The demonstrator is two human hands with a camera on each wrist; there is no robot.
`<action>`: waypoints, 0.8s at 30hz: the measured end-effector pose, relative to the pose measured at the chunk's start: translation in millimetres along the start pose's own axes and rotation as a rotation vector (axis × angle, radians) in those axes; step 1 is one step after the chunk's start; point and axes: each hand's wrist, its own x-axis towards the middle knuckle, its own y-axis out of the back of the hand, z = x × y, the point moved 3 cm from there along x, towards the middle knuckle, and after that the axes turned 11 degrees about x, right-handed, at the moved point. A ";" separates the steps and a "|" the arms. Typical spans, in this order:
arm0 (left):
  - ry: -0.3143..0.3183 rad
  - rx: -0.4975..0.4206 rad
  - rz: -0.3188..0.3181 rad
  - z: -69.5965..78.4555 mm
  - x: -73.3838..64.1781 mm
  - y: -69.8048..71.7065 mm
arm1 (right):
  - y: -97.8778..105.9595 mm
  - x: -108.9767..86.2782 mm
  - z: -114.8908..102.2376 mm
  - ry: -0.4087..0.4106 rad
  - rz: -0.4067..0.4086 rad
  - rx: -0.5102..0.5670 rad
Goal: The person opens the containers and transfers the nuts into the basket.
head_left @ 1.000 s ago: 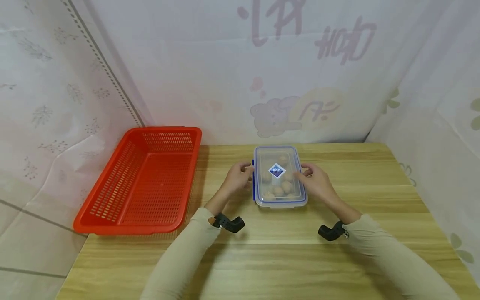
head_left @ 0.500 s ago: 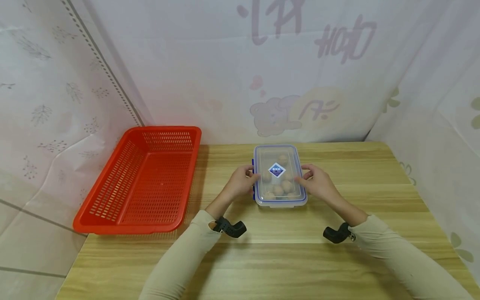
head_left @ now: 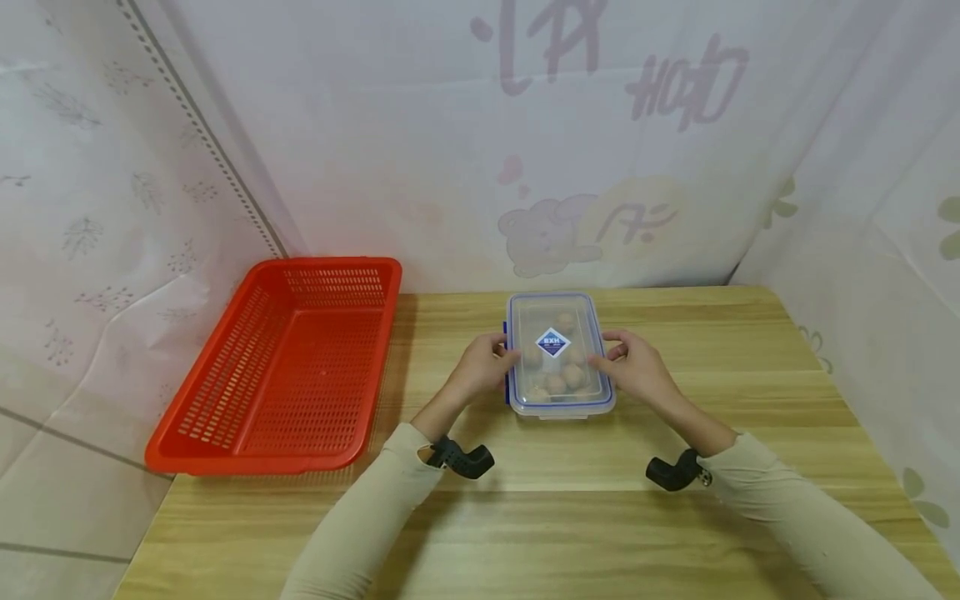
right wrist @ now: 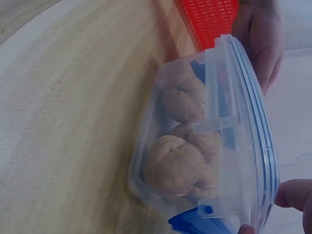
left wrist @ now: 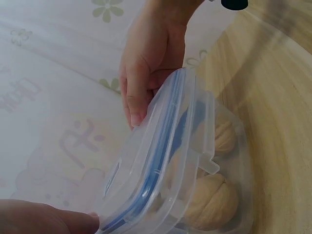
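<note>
A clear plastic food container [head_left: 552, 383] with a blue-edged lid lies on the wooden table, holding several walnuts [right wrist: 174, 165]. A diamond-shaped label [head_left: 552, 342] sits on the lid. My left hand [head_left: 482, 367] holds its left side, thumb over the lid's edge and fingers down at the side wall. Opposite, my right hand [head_left: 633, 365] grips the right side the same way, its thumb on the lid. In the right wrist view a blue clip [right wrist: 197, 222] sticks outward from the near side. Most of the left fingers are hidden by the container in the head view.
A red slotted plastic basket [head_left: 315, 375] stands at the left of the wooden table [head_left: 555, 533]. Pale printed cloth [head_left: 420, 150] hangs behind the table and along both sides. Each wrist wears a black camera mount [head_left: 467, 460].
My left hand has moved a little to the right, and its thumb has come over the lid's edge. The right hand has shifted slightly. The container and basket have stayed in place.
</note>
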 end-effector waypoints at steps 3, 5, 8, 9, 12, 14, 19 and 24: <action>-0.020 -0.002 0.024 2.7 -0.3 2.8 | 1.4 -0.2 -3.2 0.000 0.011 0.008; -0.034 -0.019 0.044 6.5 -1.7 6.3 | 2.9 -0.8 -6.6 0.004 0.014 0.018; -0.049 -0.068 0.068 12.0 -3.9 12.6 | 6.1 -2.5 -13.0 0.018 0.014 0.056; -0.049 -0.086 0.071 13.7 -5.0 14.8 | 7.4 -3.3 -15.6 0.027 0.012 0.072; -0.073 -0.119 0.082 19.3 -8.4 21.6 | 12.5 -5.3 -23.9 0.066 -0.002 0.137; -0.107 -0.124 0.088 23.3 -10.3 25.7 | 16.6 -5.8 -29.7 0.098 -0.017 0.186; -0.209 -0.111 0.097 33.3 -12.9 34.3 | 27.9 -7.3 -42.7 0.151 -0.042 0.272; -0.287 -0.127 0.103 42.1 -14.9 41.1 | 36.2 -10.4 -50.7 0.153 -0.064 0.337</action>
